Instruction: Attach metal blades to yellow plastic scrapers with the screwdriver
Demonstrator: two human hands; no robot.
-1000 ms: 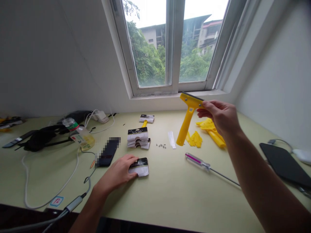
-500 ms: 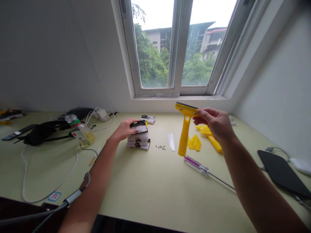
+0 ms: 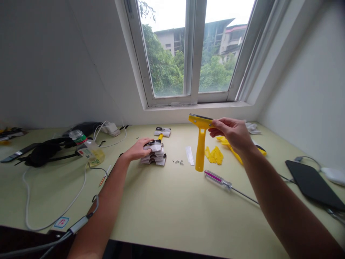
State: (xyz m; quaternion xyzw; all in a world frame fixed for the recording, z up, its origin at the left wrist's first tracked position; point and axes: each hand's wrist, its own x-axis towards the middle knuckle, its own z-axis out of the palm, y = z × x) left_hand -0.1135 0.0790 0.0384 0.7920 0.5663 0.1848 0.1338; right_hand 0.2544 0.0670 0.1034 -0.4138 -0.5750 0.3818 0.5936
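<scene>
My right hand pinches a yellow scraper by the right end of its head. The scraper hangs upright above the table, handle down, with a dark strip along its top edge. At the left, my left hand is closed on the top black-and-white card sleeve of a stack of card sleeves. Several small screws lie right of the stack, beside a white strip. A screwdriver with a clear and purple handle lies below the scraper.
Behind the stack lies another yellow scraper with a card sleeve. Yellow plastic pieces and more yellow scrapers lie under my right hand. A bottle, cables and black straps are at the left; a phone is at the right.
My left hand has lowered slightly with the top sleeve onto the stack. The scraper in my right hand has shifted slightly left and up in view as the camera turned a little.
</scene>
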